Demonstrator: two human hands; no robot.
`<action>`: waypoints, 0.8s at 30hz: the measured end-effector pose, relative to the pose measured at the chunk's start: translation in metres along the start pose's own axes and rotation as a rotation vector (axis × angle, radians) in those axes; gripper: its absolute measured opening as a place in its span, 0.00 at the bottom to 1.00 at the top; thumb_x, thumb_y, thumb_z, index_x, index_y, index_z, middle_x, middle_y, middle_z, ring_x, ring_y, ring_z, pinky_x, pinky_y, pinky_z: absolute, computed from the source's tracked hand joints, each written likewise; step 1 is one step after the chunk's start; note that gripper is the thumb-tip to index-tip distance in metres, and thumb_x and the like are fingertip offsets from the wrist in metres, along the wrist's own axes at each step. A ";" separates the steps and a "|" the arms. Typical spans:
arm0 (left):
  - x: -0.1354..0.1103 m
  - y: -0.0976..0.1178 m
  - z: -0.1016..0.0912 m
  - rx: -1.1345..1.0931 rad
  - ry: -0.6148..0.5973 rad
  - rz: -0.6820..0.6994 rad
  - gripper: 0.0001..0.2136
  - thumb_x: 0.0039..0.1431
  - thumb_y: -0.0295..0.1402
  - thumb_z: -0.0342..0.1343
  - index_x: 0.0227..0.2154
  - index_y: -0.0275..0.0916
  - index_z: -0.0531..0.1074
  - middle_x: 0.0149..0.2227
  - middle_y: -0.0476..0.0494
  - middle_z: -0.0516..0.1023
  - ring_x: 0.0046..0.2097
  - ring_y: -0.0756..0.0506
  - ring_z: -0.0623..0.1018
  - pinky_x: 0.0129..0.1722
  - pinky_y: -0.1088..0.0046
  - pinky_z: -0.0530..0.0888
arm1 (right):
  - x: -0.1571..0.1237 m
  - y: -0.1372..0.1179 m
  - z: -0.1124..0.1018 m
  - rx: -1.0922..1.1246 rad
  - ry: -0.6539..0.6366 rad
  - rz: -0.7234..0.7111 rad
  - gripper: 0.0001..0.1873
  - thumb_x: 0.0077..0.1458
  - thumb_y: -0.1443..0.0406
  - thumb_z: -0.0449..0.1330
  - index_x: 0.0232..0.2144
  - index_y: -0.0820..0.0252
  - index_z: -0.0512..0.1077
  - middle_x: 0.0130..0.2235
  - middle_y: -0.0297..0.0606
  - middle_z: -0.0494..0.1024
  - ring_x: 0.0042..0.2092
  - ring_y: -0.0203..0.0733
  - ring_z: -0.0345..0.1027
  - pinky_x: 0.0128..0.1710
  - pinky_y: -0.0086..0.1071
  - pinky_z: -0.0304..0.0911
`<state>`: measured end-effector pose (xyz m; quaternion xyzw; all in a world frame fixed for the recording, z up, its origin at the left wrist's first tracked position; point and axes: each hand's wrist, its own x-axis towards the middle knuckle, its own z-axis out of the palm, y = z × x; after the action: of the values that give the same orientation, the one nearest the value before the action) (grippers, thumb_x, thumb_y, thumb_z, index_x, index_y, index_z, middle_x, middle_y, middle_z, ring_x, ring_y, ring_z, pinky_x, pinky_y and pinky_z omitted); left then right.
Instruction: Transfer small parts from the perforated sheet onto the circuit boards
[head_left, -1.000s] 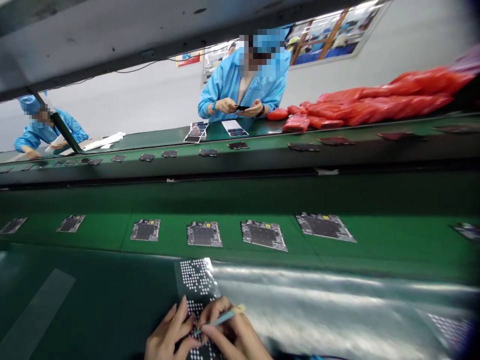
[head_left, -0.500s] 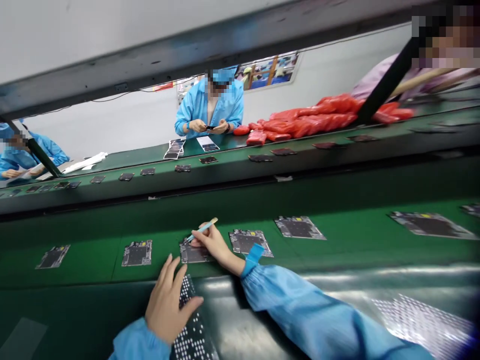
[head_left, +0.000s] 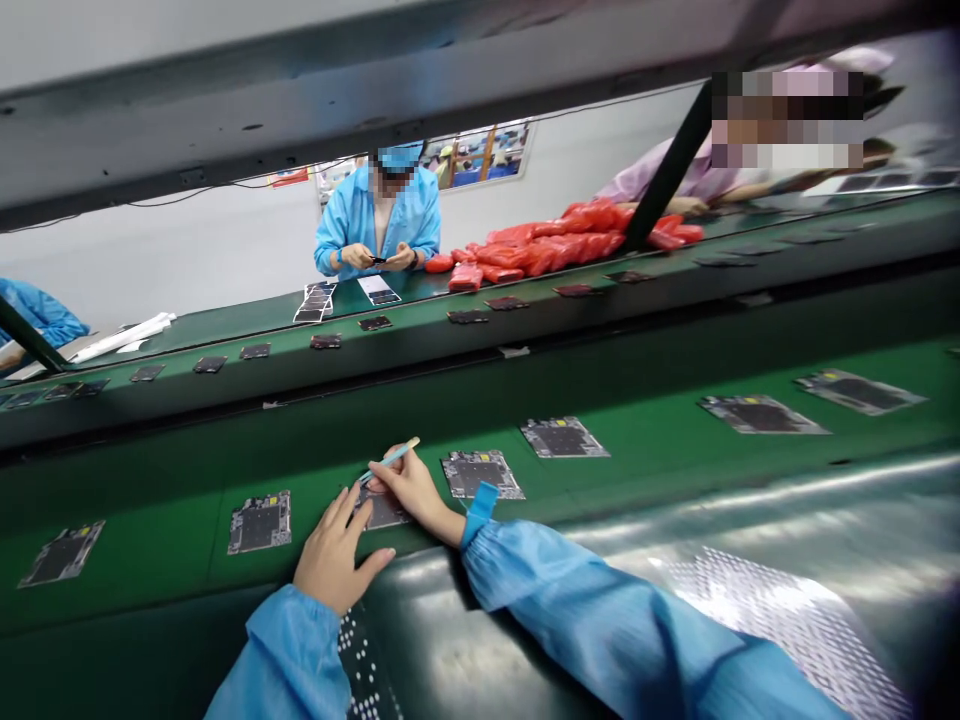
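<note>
Head view: circuit board [head_left: 384,512] lies just beneath the right hand [head_left: 412,492].

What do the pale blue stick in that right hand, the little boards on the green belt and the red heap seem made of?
The pale blue stick looks like smooth plastic, going by its even sheen, though painted wood is possible. The boards look like circuit boards: dark laminate with silvery, metal-looking parts. The red heap looks like thin plastic bags, given its glossy, crumpled folds.
</note>
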<state>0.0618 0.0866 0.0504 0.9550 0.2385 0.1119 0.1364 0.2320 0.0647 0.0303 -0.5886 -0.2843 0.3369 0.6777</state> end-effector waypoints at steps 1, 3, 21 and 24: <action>0.002 0.002 0.000 0.003 -0.004 -0.003 0.23 0.59 0.42 0.51 0.55 0.35 0.63 0.61 0.36 0.59 0.62 0.37 0.58 0.56 0.55 0.64 | 0.000 0.000 -0.001 0.001 0.008 -0.003 0.18 0.37 0.57 0.68 0.26 0.54 0.62 0.17 0.28 0.75 0.22 0.46 0.75 0.25 0.36 0.70; 0.005 0.007 0.002 0.009 -0.007 -0.015 0.24 0.59 0.42 0.51 0.54 0.34 0.63 0.61 0.35 0.59 0.62 0.36 0.59 0.57 0.54 0.63 | -0.001 -0.001 -0.004 0.011 0.026 -0.009 0.19 0.36 0.57 0.68 0.26 0.53 0.62 0.17 0.28 0.75 0.21 0.46 0.74 0.24 0.36 0.70; -0.149 0.005 -0.031 -0.170 0.088 -0.204 0.24 0.62 0.36 0.50 0.60 0.54 0.54 0.57 0.51 0.66 0.56 0.41 0.68 0.47 0.67 0.74 | -0.113 -0.071 -0.003 0.293 -0.289 0.021 0.17 0.45 0.58 0.67 0.29 0.54 0.61 0.26 0.27 0.72 0.25 0.34 0.70 0.29 0.28 0.68; -0.179 0.010 -0.005 -0.132 0.150 -0.237 0.25 0.61 0.39 0.52 0.60 0.55 0.53 0.55 0.51 0.69 0.55 0.41 0.69 0.48 0.69 0.74 | -0.149 -0.045 0.006 0.245 -0.428 0.136 0.16 0.48 0.56 0.65 0.30 0.55 0.62 0.29 0.30 0.71 0.27 0.34 0.68 0.29 0.29 0.67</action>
<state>-0.0896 -0.0080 0.0316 0.8981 0.3511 0.1813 0.1929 0.1414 -0.0532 0.0777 -0.4353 -0.3380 0.5305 0.6441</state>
